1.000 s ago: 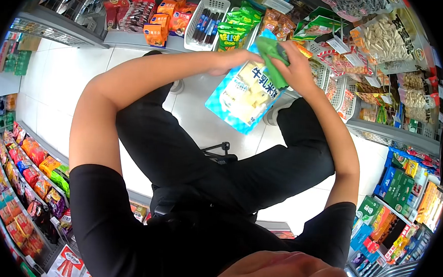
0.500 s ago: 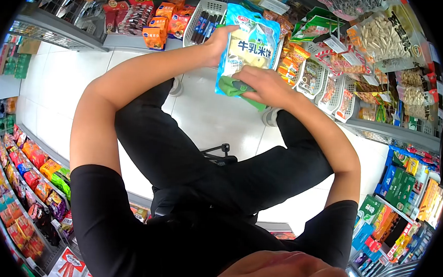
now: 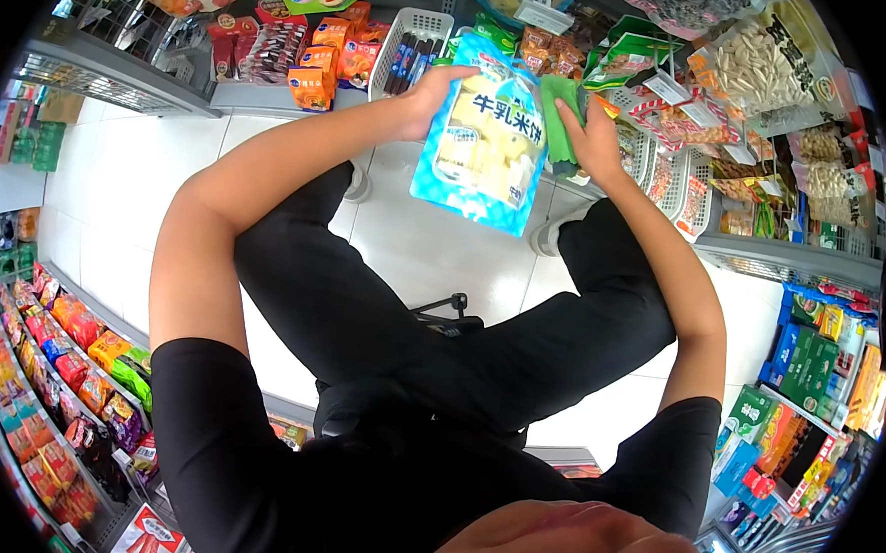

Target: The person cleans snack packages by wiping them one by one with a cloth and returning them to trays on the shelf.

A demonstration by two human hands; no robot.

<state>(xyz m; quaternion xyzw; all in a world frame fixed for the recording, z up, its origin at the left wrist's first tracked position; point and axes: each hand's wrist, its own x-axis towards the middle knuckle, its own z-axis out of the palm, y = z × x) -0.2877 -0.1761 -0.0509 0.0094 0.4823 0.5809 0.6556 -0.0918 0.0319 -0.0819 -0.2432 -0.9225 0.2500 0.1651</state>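
The grey shelf (image 3: 257, 97) runs across the far side, its packets grouped by kind, probably so that each sort is easy to find. Between the person's spread legs lies the tiled floor (image 3: 397, 199); the wide stance seems to leave working room in front of the shelf. Over this gap, near the shelf edge, the milk rice cracker pouch (image 3: 490, 149) is held up off the floor, its printed front and clear window turned to the person, which suits looking over that face. At the far left of it, a white plastic basket (image 3: 421, 16) keeps slim dark-wrapped sticks together. The green cloth (image 3: 558, 132) is bunched at the pouch's right edge, likely kept there for wiping the film.

The left hand (image 3: 430, 101) is partly closed, pinching the pouch by its upper left edge, apparently leaving most of the front uncovered. The right hand (image 3: 595, 142) is half curled over the cloth, gripping it; whether its fingers also steady the pouch, I cannot tell.
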